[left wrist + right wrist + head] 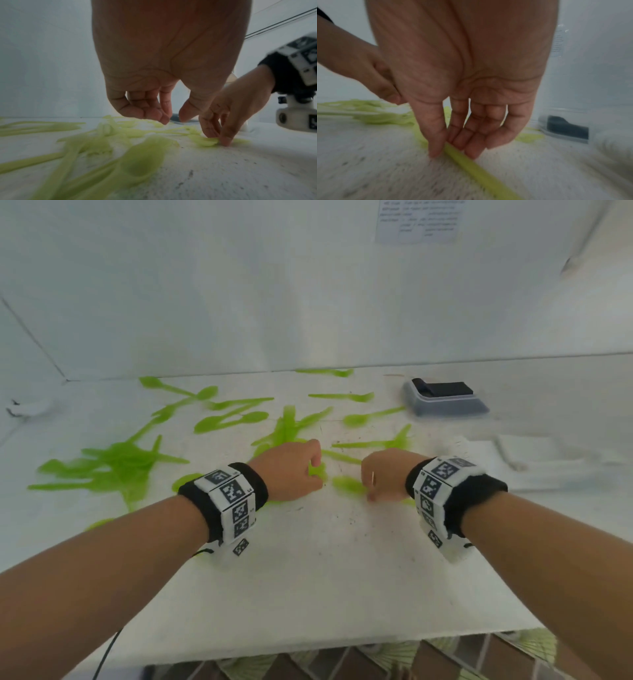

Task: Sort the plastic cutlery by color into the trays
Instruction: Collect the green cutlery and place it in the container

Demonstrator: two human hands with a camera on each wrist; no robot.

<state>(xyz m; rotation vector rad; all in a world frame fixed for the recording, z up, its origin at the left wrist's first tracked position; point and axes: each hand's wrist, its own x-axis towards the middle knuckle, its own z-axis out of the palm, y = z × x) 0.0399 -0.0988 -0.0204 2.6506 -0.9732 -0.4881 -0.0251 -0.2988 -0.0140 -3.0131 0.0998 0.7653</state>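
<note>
- At the centre of the head view, your right hand [383, 474] has thumb and fingertips [435, 152] closing on the flat handle of a lime-green plastic utensil [471, 162] lying on the white speckled tabletop [325, 559]; its head end [347, 484] shows as a green blur just left of that hand.
- Pinch the handle from both edges, as the right wrist view shows you starting to do, and get a fingertip under one edge before lifting; a thin piece lying flat will likely slide rather than rise.
- Your left hand [291, 470] sits just left of the right, fingers curled down toward another green plastic piece [317, 470]. The left wrist view shows thumb and fingertips apart with nothing between them, so I judge it empty.
- Take one piece per hand; in the left half of the frame the scattered green spoons and forks [116, 463] overlap, and pulling from there may drag neighbours along.
- Toward the upper right stands a clear grey plastic tray [445, 405] with a black item inside [442, 389]; a white tray-like shape [534, 460] at the right edge is too blurred to identify.
- Every loose piece in view is green, so sorting looks barely begun.
</note>
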